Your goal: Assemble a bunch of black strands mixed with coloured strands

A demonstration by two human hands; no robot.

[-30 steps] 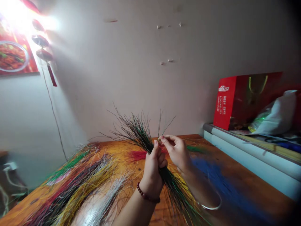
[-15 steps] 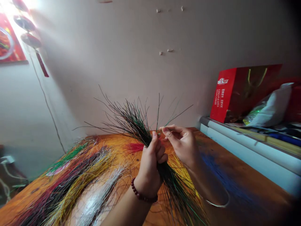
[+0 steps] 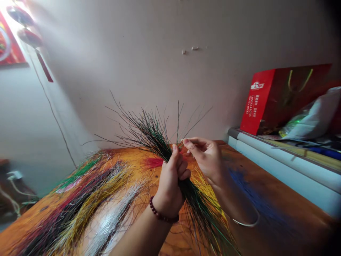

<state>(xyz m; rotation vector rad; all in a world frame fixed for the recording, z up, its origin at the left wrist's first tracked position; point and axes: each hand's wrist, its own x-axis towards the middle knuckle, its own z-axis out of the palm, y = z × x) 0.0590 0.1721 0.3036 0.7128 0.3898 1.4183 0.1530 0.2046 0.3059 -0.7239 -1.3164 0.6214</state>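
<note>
My left hand (image 3: 172,181), with a bead bracelet at the wrist, is clenched round a thick bundle of dark green and black strands (image 3: 149,133) that fans out upward above the fist and trails down below it. My right hand (image 3: 205,158), wearing a thin metal bangle, is just to the right of the fist, its thumb and forefinger pinched on a thin strand at the bundle's edge. Both hands hover above a wooden table (image 3: 266,192).
Loose heaps of coloured strands (image 3: 87,192), green, red, yellow and silver, lie spread over the table's left half, with a blue patch on the right. A white ledge (image 3: 279,160) at the right carries a red paper bag (image 3: 269,99) and a plastic bag (image 3: 311,121). A wall stands behind.
The hands and bundle stay together, shifting slightly upward in view as the camera tilts. The right fingers keep pinching at the bundle's edge; the strands fan a little wider.
</note>
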